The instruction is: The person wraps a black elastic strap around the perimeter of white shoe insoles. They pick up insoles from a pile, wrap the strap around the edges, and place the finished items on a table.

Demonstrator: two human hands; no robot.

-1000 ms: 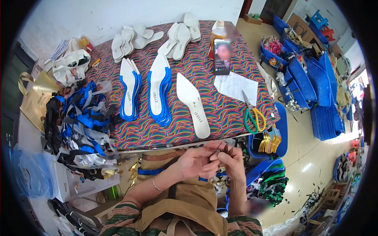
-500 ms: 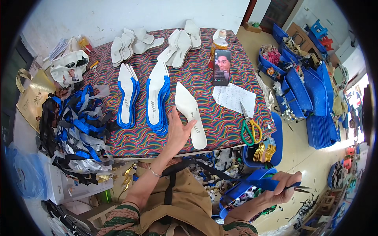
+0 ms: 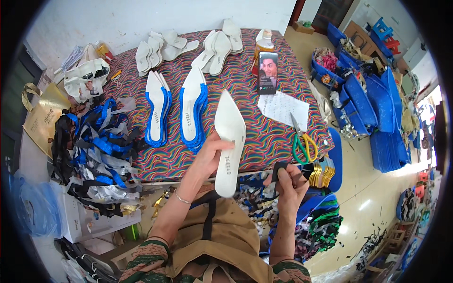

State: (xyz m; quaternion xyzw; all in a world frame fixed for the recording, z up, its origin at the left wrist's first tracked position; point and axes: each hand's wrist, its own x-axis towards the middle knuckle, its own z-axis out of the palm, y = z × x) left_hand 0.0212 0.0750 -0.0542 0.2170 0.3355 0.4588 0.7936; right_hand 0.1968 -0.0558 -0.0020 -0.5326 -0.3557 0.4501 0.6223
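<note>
At our far left lies a heap of blue and black straps point(image 3: 94, 146), spilling over the edge of the table point(image 3: 155, 162) with its wavy, many-coloured cloth. Next come two stacks of white insoles with blue edges point(image 3: 174, 111). Our left hand point(image 3: 207, 158) grips a pointed white insole point(image 3: 230, 141) at the table's front edge, thumb on its rim, fingers curled beneath. Our right hand point(image 3: 288, 181) pinches a dark strap point(image 3: 279, 169) between thumb and forefinger, just below the green-handled scissors point(image 3: 302, 141).
</note>
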